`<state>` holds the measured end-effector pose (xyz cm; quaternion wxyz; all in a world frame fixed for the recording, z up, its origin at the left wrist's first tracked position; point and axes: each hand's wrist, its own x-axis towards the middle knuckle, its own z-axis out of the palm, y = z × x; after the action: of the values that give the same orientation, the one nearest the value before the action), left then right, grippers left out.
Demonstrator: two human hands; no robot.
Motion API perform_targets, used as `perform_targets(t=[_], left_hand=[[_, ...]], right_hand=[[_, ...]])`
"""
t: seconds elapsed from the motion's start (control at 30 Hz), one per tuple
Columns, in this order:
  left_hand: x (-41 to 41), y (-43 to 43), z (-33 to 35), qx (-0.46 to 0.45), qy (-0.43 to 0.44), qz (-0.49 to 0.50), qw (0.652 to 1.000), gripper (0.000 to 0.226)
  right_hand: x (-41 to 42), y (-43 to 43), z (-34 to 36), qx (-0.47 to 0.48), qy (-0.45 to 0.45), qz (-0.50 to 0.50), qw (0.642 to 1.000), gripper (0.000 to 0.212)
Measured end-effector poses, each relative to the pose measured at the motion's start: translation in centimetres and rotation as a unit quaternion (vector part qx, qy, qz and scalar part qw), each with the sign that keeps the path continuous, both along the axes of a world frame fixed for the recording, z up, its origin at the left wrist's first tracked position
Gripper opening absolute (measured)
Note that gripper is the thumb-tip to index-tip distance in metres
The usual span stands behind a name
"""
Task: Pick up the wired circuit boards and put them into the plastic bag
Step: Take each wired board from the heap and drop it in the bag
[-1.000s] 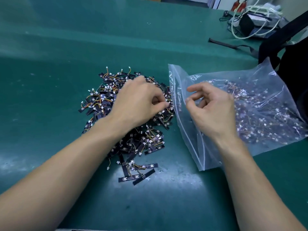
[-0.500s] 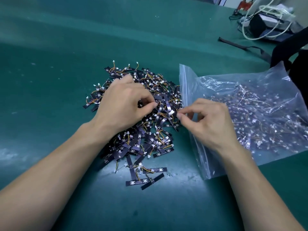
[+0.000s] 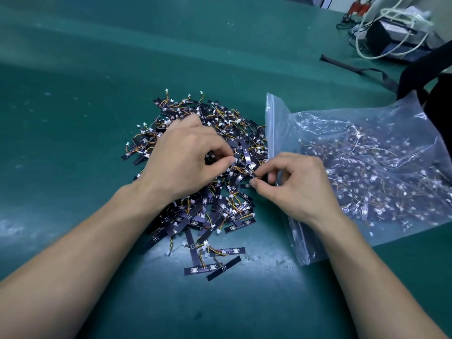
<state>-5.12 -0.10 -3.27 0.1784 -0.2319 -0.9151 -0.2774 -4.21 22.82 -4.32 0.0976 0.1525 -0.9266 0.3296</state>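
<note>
A heap of small black wired circuit boards (image 3: 210, 211) with orange wires and white plugs lies on the green table. My left hand (image 3: 186, 160) rests on top of the heap, fingers curled and pinching boards at its right side. My right hand (image 3: 298, 184) is at the heap's right edge, thumb and forefinger pinching one board. The clear plastic bag (image 3: 367, 167) lies to the right, its mouth toward the heap, with many boards inside. My right hand partly covers the bag's mouth.
The green table mat (image 3: 97, 69) stretches wide to the left and back. At the back right sit a dark box with white cables (image 3: 391, 33), a black strap (image 3: 354, 67) and a black bag (image 3: 435, 77).
My right hand has come left from over the bag's mouth down to the heap's edge and pinched a board. My left hand stays on the heap, its fingers still working.
</note>
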Motion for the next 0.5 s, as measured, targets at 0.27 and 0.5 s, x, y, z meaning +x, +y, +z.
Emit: perform_targets(t=[0.27, 0.5], left_hand=[[0.3, 0.7, 0.1, -0.001, -0.008, -0.070, 0.998, 0.028], [0.3, 0.8, -0.2, 0.044, 0.001, -0.062, 0.997, 0.014]], right_hand=[[0.7, -0.6, 0.7, -0.011, 0.111, 0.045, 0.993, 0.011], [0.9, -0.3, 1.2, -0.039, 0.158, 0.022, 0.986, 0.058]])
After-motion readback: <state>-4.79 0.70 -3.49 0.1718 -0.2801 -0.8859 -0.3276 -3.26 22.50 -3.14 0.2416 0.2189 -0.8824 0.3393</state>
